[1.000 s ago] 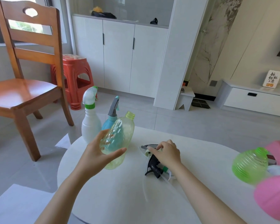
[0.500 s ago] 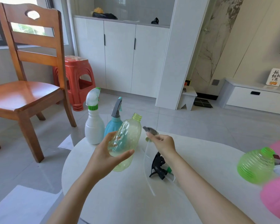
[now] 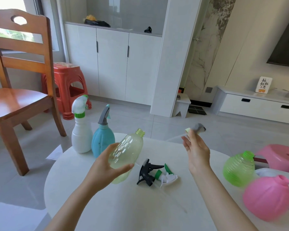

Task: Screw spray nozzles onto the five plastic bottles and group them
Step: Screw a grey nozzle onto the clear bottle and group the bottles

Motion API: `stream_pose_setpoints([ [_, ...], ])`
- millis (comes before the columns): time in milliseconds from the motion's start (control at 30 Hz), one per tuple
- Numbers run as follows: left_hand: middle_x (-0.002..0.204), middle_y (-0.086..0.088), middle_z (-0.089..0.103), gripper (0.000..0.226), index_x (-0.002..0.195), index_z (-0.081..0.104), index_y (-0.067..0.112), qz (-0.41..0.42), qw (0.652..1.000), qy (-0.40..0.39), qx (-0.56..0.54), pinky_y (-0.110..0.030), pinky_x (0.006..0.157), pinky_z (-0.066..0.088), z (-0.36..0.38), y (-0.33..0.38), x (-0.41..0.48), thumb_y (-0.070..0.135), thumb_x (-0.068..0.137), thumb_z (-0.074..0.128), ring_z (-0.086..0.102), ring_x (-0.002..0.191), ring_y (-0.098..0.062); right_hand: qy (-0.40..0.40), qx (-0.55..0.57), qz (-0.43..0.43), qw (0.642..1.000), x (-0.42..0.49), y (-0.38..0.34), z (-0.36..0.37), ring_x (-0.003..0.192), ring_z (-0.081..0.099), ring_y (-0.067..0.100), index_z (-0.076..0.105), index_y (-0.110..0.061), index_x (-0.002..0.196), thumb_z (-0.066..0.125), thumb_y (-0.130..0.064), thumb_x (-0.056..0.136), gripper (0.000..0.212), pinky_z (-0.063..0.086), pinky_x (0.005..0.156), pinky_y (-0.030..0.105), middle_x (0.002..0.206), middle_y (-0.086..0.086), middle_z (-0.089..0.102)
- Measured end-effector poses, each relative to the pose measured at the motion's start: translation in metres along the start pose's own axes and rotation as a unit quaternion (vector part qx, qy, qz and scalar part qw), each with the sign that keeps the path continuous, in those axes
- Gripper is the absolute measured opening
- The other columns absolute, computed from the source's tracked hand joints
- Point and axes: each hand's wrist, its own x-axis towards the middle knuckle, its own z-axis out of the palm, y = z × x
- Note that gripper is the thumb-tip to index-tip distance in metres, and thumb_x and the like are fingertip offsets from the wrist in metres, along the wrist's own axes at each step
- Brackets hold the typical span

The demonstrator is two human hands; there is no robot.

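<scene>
Fingers of the left hand [image 3: 107, 165] wrap the pale yellow-green bottle [image 3: 126, 152], tilted above the desk [image 3: 140, 205], its open neck up and to the right. Right hand [image 3: 197, 150], raised with palm showing, pinches a blurred grey nozzle [image 3: 197, 128] at its fingertips.

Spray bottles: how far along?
Done: white bottle and blue bottle wear nozzles, standing together. In hand: left hand holds the open yellow-green bottle; right hand lifts a grey nozzle. Left: green bottle, pink bottle, two loose nozzles.
</scene>
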Motion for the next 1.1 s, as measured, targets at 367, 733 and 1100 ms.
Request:
stream_pose_setpoints([
  [367,0.118,0.017,0.058,0.081,0.128,0.046,0.042,-0.023,0.998,-0.001,0.063,-0.027,0.086,0.043,0.018,-0.011,0.003,0.063,0.057,0.079,0.054,0.107,-0.009,0.009,0.123,-0.008,0.992,0.004,-0.008,-0.043,0.091,0.069,0.005,0.064,-0.017,0.096,0.058,-0.023,0.092,0.01,0.053,0.079,0.019,0.105,-0.006,0.068],
  [733,0.115,0.021,0.055,0.078,0.125,0.045,0.047,-0.02,0.998,-0.003,0.066,-0.027,0.086,0.043,0.027,-0.01,0.005,0.063,0.057,0.079,0.053,0.108,-0.009,-0.017,0.112,0.008,0.994,0.005,-0.005,-0.037,0.089,0.072,0.009,0.067,-0.013,0.093,0.062,-0.023,0.089,0.012,0.056,0.077,0.018,0.102,0.002,0.07],
  [1100,0.114,0.023,0.055,0.076,0.123,0.045,0.046,-0.01,0.999,0.01,0.052,-0.025,0.086,0.04,0.026,-0.005,0.006,0.062,0.057,0.079,0.052,0.106,-0.005,-0.026,0.118,0.002,0.993,0.007,-0.008,-0.04,0.088,0.072,0.01,0.068,-0.014,0.09,0.062,-0.022,0.089,0.01,0.056,0.073,0.017,0.098,0.001,0.071],
])
